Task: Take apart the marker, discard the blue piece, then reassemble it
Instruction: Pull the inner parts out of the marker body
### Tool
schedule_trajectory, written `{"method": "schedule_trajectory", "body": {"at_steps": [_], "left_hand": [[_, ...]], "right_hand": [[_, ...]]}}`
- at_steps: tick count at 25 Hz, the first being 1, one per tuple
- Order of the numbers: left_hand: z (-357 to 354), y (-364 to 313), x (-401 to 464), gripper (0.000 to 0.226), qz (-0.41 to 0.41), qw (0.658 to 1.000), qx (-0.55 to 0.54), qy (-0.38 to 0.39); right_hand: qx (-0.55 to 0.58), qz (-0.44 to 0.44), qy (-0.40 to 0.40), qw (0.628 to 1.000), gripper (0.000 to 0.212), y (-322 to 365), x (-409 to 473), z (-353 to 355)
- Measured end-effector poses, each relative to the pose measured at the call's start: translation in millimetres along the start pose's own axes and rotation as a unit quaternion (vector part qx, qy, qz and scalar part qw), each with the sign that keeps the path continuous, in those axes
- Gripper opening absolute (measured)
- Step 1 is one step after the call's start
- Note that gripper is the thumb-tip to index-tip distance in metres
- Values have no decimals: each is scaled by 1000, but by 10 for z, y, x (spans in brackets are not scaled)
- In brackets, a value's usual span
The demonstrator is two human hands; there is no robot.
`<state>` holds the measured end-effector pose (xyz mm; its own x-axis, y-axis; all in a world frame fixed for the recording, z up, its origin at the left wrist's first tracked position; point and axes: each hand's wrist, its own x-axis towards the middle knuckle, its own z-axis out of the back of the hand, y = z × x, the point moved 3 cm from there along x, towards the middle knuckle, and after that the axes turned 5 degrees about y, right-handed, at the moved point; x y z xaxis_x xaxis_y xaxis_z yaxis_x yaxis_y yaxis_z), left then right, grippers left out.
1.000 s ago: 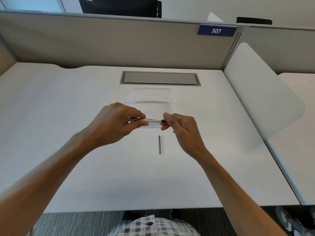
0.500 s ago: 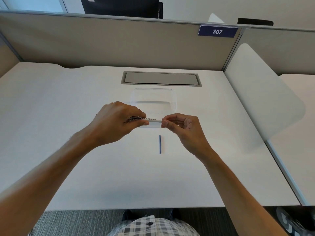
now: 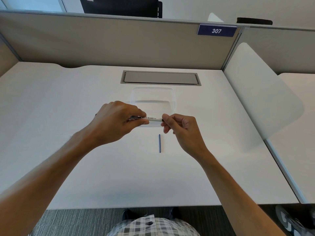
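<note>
A white whiteboard marker (image 3: 151,118) with black lettering is held level above the desk. My left hand (image 3: 117,121) wraps around its left half. My right hand (image 3: 179,127) pinches the dark end piece at the marker's right tip between thumb and forefinger. The thin blue piece (image 3: 159,143), a slim rod, lies alone on the white desk (image 3: 68,133) just below and between my hands, pointing away from me. Neither hand touches it.
A clear plastic tray (image 3: 153,94) sits just behind the marker. A grey cable hatch (image 3: 160,77) lies further back, grey partition walls with a "307" sign (image 3: 216,31) beyond. A white divider panel (image 3: 262,103) stands at the right.
My right hand's fingers have shifted on the marker's right end, curling in and turning slightly. The left hand, marker and blue piece stay where they were.
</note>
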<state>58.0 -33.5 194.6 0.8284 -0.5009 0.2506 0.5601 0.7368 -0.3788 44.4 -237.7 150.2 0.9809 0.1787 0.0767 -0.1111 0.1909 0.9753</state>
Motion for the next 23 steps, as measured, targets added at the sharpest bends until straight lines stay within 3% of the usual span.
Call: {"method": "schedule_trajectory", "body": {"at_steps": [8,13,18,23], "left_hand": [[27,21,-16,35,6,1000,-8,5],[14,12,-14,34,0,1000,-9,-6],[7,7,-29,34,-1,1000,-3,-9],[6,34,-42,34,-8,1000,-5,1]], "right_hand": [[70,6,29,997,4,19,-10,59],[75,3,5,997,6,10,-12,67],[32,1,-3,999,29,11,-3,40],[37,4,23,999,16,19,-30,49]]}}
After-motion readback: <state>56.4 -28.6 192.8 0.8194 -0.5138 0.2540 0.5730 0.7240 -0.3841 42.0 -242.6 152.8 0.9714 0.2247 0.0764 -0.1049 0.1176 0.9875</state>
